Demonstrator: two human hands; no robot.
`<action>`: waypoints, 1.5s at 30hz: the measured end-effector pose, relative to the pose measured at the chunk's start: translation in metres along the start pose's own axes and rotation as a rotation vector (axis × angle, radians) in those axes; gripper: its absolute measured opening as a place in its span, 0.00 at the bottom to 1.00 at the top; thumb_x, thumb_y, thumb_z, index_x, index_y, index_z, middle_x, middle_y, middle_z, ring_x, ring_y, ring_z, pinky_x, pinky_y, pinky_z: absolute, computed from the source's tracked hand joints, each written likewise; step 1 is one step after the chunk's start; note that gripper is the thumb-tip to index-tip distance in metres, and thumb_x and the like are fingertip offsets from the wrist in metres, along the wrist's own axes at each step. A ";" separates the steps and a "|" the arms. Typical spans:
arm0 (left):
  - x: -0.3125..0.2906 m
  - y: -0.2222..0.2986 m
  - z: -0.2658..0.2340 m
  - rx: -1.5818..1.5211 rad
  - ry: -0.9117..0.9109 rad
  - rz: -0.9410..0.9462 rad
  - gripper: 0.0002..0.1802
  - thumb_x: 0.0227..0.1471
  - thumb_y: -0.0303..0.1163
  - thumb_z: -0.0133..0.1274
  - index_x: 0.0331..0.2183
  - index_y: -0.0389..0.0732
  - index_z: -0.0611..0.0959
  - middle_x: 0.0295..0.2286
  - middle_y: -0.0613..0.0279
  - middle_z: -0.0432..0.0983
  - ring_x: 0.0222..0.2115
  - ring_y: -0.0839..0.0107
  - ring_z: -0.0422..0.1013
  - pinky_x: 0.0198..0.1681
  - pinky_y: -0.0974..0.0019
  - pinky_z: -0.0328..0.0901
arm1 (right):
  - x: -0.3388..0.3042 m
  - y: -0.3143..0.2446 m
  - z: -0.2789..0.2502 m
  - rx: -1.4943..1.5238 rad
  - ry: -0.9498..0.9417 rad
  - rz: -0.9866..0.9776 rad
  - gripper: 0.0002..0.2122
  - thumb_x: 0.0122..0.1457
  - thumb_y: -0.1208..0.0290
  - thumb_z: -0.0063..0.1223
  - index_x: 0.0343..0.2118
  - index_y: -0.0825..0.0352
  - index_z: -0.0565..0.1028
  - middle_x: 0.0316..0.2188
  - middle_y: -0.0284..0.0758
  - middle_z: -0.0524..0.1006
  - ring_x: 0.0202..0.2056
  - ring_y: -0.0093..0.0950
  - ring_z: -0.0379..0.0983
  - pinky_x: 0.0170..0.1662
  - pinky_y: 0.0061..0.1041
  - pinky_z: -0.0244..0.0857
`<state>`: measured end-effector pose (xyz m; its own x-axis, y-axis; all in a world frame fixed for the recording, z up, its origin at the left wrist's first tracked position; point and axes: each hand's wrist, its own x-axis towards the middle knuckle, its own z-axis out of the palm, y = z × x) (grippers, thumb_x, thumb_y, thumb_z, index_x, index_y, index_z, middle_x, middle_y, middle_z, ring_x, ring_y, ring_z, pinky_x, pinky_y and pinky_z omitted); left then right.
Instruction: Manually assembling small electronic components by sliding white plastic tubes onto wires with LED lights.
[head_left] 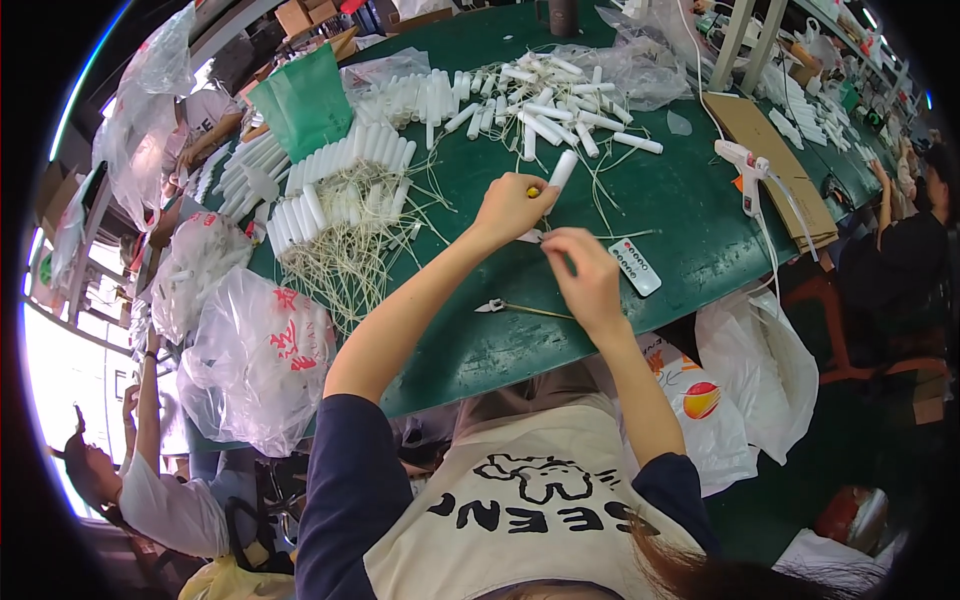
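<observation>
My left hand [512, 208] is closed round a white tube [565, 168], whose upper end sticks out past the fingers. A small yellow spot shows at that hand's thumb. Just below it, my right hand [585, 275] is closed in a pinch; a small pale piece [531, 236] shows between the two hands, too small to name. Right of my right hand lies a white remote control [636, 267] with dark buttons. Nearer me on the table is a small pointed white piece [491, 306] on a thin pale cord.
Rows of white tubes with loose wires [345, 235] cover the left of the green table [470, 365]. A loose heap of tubes [570, 100] lies at the far middle. At right, a white glue gun [742, 170] stands by cardboard [770, 160]. Plastic bags [260, 370] hang at left; co-workers sit both sides.
</observation>
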<state>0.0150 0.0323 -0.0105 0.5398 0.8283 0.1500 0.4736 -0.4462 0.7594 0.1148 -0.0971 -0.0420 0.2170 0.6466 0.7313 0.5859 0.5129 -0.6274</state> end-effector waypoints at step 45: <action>-0.171 0.132 -0.066 -0.160 -0.239 0.417 0.16 0.48 0.31 0.56 0.40 0.37 0.77 0.20 0.53 0.73 0.17 0.58 0.71 0.20 0.65 0.65 | 0.012 -0.102 -0.089 0.282 -0.128 -0.225 0.22 0.47 0.54 0.61 0.35 0.71 0.76 0.41 0.45 0.73 0.42 0.38 0.67 0.40 0.34 0.63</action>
<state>-0.0610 -0.1463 0.1061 0.8134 0.4813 0.3267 0.0807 -0.6496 0.7560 0.1274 -0.1922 0.0545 -0.0021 0.5557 0.8314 0.3660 0.7741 -0.5165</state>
